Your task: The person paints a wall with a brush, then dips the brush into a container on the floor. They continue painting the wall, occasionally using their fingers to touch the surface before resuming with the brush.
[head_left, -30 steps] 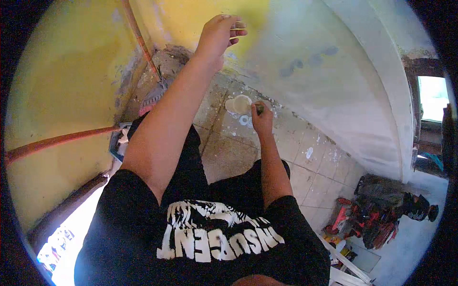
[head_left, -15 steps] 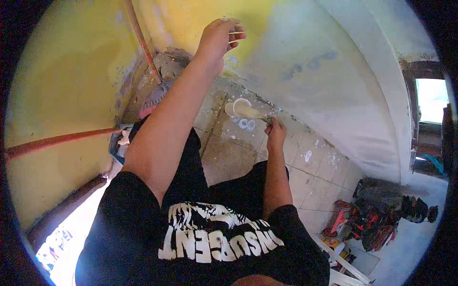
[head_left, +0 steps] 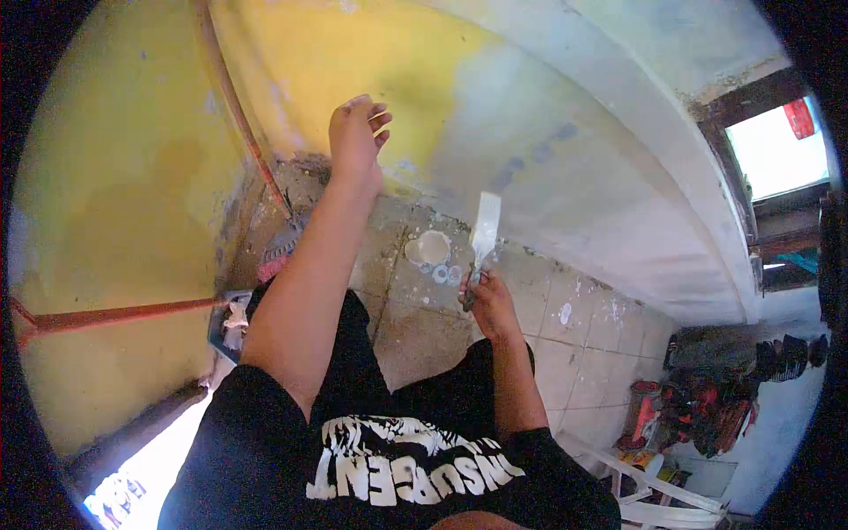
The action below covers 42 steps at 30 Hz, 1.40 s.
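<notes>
Grips a paintbrush by the handle, just right of the middle of the frame, bristles pointing up and coated pale. Has the right hand closed around that handle, with the handle's end showing at the lower left of the fist. Just left of the bristles and apart from them, near the centre of the frame, a round pot on the floor, pale inside. Directly below the pot, white ring marks side by side; further right, a white splotch among smaller drips.

Has the left hand raised left of centre in the upper half of the frame, fingers loosely bent and a little apart. Cannot tell of anything in its palm, nor of any contact with the yellow wall behind. Right of the yellow, a pale stretch with bluish-grey smudges.

At upper left, an orange pipe slanting down toward the corner. At upper right, a bright window in a dark frame. At lower right, a dark heap with red pieces, and below it a white frame. Along the bottom, a black shirt with white lettering.
</notes>
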{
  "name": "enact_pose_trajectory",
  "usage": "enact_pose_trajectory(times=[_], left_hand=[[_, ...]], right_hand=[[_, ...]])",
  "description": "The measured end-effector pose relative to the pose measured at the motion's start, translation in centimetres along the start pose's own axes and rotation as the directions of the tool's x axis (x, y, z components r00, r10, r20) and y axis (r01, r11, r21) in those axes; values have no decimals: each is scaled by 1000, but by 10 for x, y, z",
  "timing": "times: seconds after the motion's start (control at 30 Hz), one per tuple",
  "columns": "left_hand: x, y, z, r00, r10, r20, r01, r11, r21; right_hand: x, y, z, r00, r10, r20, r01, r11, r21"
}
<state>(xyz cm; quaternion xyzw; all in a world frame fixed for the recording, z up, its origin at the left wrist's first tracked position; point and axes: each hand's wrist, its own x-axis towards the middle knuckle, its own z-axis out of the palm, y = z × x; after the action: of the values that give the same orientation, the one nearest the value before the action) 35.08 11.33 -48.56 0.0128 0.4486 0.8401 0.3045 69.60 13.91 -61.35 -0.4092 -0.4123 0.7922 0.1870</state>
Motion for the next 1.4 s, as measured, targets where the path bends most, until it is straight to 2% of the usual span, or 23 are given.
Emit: enact_pose_trajectory(times=[0.07, 0.1, 0.17, 0.2, 0.27, 0.37, 0.5, 0.57, 0.7, 0.8, 0.87, 0.9, 0.97, 1.0, 1.07, 1.1, 1.17, 1.2, 1.27, 1.3, 1.37, 1.4], left_hand=[[-2, 4, -1, 999, 18, -33, -18, 1000, -9], [-3, 6, -2, 997, 41, -65, -42, 999, -22], [-4, 8, -4, 994, 65, -86, -68, 997, -35], [-3, 9, -6, 991, 64, -115, -71, 996, -56], [-3, 9, -10, 989, 67, -134, -78, 994, -79], [-2, 11, -17, 988, 54, -142, -69, 993, -99], [1, 15, -26, 990, 20, -136, -33, 995, -95], [2, 18, -30, 991, 7, -136, -19, 997, -80], [-3, 22, -27, 992, 13, -128, -26, 995, -98], [-2, 24, -29, 993, 15, -115, -26, 995, -95], [-1, 25, -29, 994, 24, -105, -34, 995, -94], [-3, 27, -27, 992, 18, -124, -30, 995, -100], [-3, 26, -26, 989, 13, -150, -29, 994, -106], [-1, 24, -27, 992, 8, -125, -23, 993, -118], [0, 23, -28, 994, 5, -106, -19, 991, -129], [-1, 22, -28, 993, 10, -119, -25, 992, -121], [0, 22, -26, 991, 17, -132, -32, 993, -111], [0, 22, -27, 991, 14, -132, -27, 995, -98], [1, 21, -26, 991, 14, -132, -25, 996, -85], [2, 19, -26, 993, 19, -118, -31, 994, -101], [1, 16, -27, 994, 23, -108, -35, 993, -117], [1, 15, -26, 994, 26, -105, -37, 993, -109]], right_hand=[[7, -22, 36, 968, -250, 11, 250, 968, -27], [12, -34, 52, 965, -263, 10, 263, 965, -23], [25, -59, 81, 899, -437, 39, 436, 882, -179], [31, -70, 94, 894, -446, 35, 445, 878, -176], [45, -88, 119, 823, -556, 118, 568, 812, -135], [69, -104, 145, 763, -635, 120, 646, 746, -159], [78, -122, 167, 761, -627, 168, 649, 737, -189], [89, -124, 173, 705, -674, 218, 707, 691, -152], [105, -123, 178, 690, -700, 184, 724, 673, -153], [120, -114, 174, 694, -704, 151, 718, 693, -71], [126, -102, 167, 782, -611, 125, 623, 775, -107], [132, -90, 161, 783, -609, 127, 621, 776, -105], [148, -57, 147, 872, -486, 62, 490, 861, -136], [156, -37, 140, 874, -482, 67, 487, 863, -136], [166, 5, 126, 934, -353, 53, 356, 933, -52], [165, 26, 121, 936, -349, 56, 351, 935, -52], [161, 64, 113, 989, -149, 17, 143, 973, 179], [160, 76, 112, 989, -148, 20, 142, 974, 179], [163, 94, 109, 995, 41, -91, -37, 998, 41], [181, 104, 97, 995, 41, -89, -38, 999, 39], [223, 119, 74, 999, -5, -40, -4, 978, -207], [218, 98, 80, 999, -4, -40, -5, 978, -207]])
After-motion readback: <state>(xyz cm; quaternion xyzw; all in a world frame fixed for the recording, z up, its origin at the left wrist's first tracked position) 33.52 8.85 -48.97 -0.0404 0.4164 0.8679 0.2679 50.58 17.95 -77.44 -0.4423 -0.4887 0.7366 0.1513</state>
